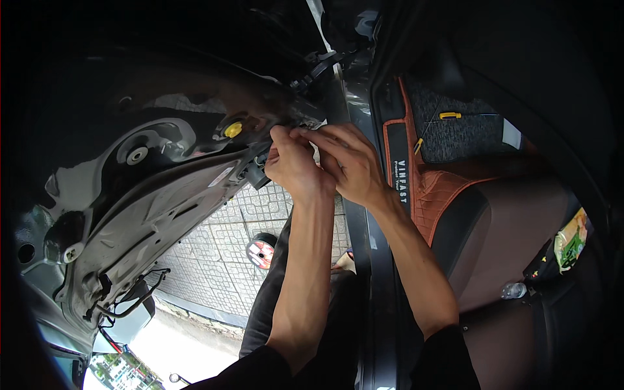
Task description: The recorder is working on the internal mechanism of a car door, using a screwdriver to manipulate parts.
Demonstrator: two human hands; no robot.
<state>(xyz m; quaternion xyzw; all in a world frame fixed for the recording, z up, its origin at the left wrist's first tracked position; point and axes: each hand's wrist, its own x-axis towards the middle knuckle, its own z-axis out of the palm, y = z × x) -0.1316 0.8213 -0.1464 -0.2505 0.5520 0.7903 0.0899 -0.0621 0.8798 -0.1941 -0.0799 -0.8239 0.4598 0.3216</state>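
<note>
Both hands meet at the hinge side of an open car door (pixel 140 224), whose bare inner metal is showing. My left hand (pixel 292 166) is closed, its thumb and fingers bent together at the gap between door and body. Right beside it, my right hand (pixel 354 166) is also closed, with its fingertips pressed close to the left ones. Whatever they pinch is hidden by the fingers. A black connector-like part (pixel 257 174) sits just left of my left wrist. Farther left on the door metal is a yellow round plug (pixel 233 129).
Two yellow-handled screwdrivers (pixel 450 116) (pixel 418 145) lie on the dark car carpet (pixel 455 140). A brown seat (pixel 513 227) is on the right, with a plastic bottle (pixel 513 290) and green packet (pixel 571 242). A round spool (pixel 261 253) rests on the paving (pixel 218 260) below.
</note>
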